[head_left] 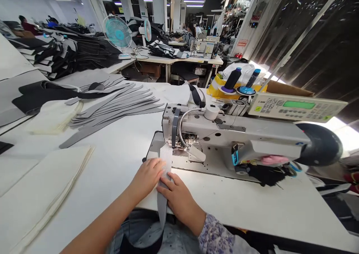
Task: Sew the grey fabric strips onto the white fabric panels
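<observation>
A person sits at a white worktable (117, 179), seen from head height, with both bare hands in front of an industrial sewing machine (260, 130). A narrow grey strip (166, 157) lies lengthwise between body and machine: its far end is at the sewing head, just beside the needle area, and its near end drops over the table edge toward the lap. Whether the needle is in the fabric is too small to tell.

The left hand (148, 173) lies on the strip from its left side, fingers close together and bent slightly; whether they pinch an edge or only press cannot be told. The right hand (178, 196), below a floral sleeve (214, 233), rests nearer the body, fingers parted and laid over the strip rather than closed around it.

For good work here, the strip seems best kept flat and straight, its right edge in line with the needle. Light, even pressure from both hands should steer without dragging; the hanging end needs to run free so that its weight does not pull the line askew. Fingertips are safest short of the sewing head.

Similar grey pieces (123, 108) fan out farther left, and cream sheets (53, 194) lie nearer.
</observation>
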A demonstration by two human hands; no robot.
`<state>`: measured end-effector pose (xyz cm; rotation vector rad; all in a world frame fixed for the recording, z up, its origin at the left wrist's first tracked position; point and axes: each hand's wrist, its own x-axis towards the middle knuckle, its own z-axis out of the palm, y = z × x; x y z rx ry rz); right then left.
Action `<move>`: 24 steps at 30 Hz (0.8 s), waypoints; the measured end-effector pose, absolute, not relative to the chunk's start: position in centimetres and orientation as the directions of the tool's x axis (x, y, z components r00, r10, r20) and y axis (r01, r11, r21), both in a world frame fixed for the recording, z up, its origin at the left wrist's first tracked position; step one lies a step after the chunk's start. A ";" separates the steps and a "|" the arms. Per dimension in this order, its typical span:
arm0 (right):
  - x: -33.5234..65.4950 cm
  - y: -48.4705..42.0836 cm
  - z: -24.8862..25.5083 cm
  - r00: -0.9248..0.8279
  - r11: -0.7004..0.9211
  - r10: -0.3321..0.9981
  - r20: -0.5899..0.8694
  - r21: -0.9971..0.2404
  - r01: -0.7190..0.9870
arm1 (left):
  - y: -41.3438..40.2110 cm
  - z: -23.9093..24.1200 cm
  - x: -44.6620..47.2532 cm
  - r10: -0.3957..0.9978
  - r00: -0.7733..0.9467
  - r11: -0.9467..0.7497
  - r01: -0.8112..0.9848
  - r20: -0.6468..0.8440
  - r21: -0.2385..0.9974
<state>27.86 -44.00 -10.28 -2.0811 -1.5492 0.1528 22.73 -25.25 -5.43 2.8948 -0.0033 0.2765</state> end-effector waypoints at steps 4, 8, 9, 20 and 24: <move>27.9 -44.4 -10.1 0.343 -0.210 0.922 0.179 -0.514 0.832 | -25.3 -8.7 26.0 0.011 0.939 -0.990 -0.039 0.345 0.139; 28.5 -44.0 -10.0 0.340 -0.225 0.928 0.149 -0.502 0.835 | -25.0 -9.4 26.6 0.010 0.941 -0.987 -0.045 0.338 0.156; 28.5 -44.0 -10.0 0.341 -0.227 0.928 0.150 -0.496 0.838 | -25.0 -9.4 26.5 0.007 0.942 -0.986 -0.049 0.334 0.160; 29.1 -42.6 -10.2 0.359 -0.229 0.896 0.262 -0.421 0.878 | -23.9 -9.2 27.7 0.002 0.952 -0.981 -0.057 0.307 0.184; 29.8 -41.8 -9.8 0.377 -0.240 0.886 0.271 -0.429 0.871 | -23.2 -9.1 28.7 0.001 0.954 -0.982 -0.056 0.299 0.180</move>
